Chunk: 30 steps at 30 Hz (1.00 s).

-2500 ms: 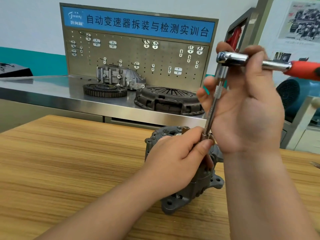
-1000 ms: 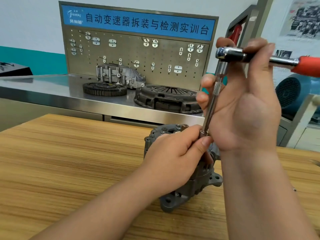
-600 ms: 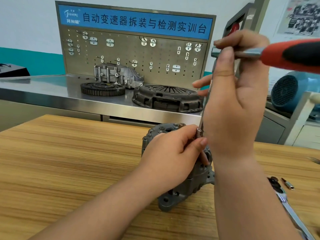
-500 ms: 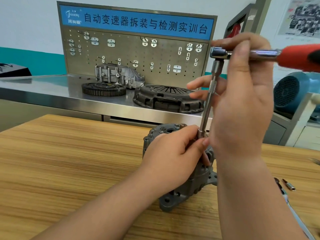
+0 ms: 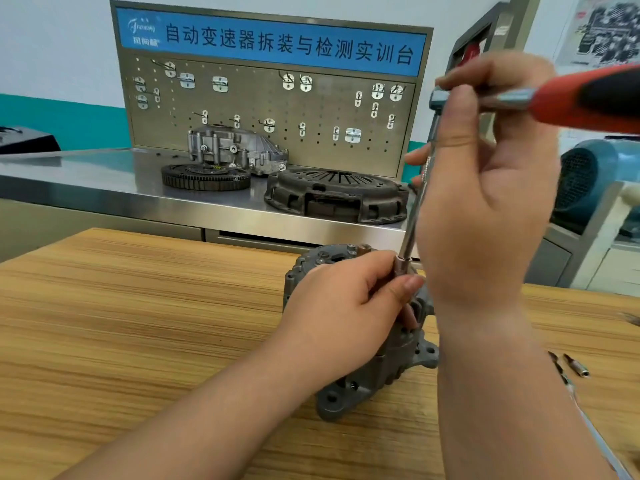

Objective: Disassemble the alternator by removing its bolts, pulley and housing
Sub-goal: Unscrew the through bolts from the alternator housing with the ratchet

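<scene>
The grey cast-metal alternator [image 5: 398, 368] stands on the wooden table [image 5: 138, 323], with a small steel bit [image 5: 576, 365] to its right. A chrome extension bar [image 5: 414, 216] rises from it, the left hand [image 5: 339, 317] pinching its foot, up to the red-handled ratchet [image 5: 571, 102] in the right hand [image 5: 485, 209]. Behind, on a stainless-steel bench [image 5: 104, 181], a toothed ring gear [image 5: 204, 176] lies left of a round clutch cover [image 5: 337, 195].

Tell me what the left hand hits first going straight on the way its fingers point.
The left hand points right, pinching the socket at the alternator. Straight on, it would likely first meet the heel of the right hand gripping the ratchet; depth is unclear.
</scene>
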### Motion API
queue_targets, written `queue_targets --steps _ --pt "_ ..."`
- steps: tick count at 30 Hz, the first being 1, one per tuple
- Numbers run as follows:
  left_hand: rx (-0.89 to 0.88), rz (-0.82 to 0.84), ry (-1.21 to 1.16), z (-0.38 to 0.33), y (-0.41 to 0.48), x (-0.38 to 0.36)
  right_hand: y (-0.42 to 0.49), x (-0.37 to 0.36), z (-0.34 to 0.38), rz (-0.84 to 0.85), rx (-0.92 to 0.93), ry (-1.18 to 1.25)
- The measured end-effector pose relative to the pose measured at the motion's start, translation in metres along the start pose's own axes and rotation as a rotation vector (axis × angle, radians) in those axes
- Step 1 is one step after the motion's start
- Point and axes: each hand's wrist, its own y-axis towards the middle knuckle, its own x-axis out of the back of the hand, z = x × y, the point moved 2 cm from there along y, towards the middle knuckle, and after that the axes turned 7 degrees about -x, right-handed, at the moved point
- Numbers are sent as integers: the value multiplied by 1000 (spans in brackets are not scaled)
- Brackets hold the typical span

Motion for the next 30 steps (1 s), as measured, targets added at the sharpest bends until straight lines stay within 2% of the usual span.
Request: queue_targets --steps 1,3,9,14,16,17,21,23,26,30 --pt "8 -7 -9 0 0 -1 -3 -3 1 -21 42 -71" --pt "13 -17 -20 2 0 -2 -6 -7 1 -39 -22 -47" --pt "-62 -20 -7 0 -3 1 -2 -5 0 15 -484 541" --pt "-48 15 -19 -1 -3 2 1 1 -7 97 -704 906" --pt "-32 20 -1 0 -2 2 1 2 -7 65 -662 832" --pt "-24 16 2 0 -2 2 1 3 -6 40 -580 703" --pt "-8 4 -13 0 -1 1 2 4 2 10 -14 -25" --pt "8 -4 -41 0 -1 0 1 2 2 -19 40 -118" --pt "0 -10 -60 0 -2 -1 0 0 2 -1 -166 147" --pt "-40 -11 -47 -1 -3 1 2 1 -3 105 -584 760"
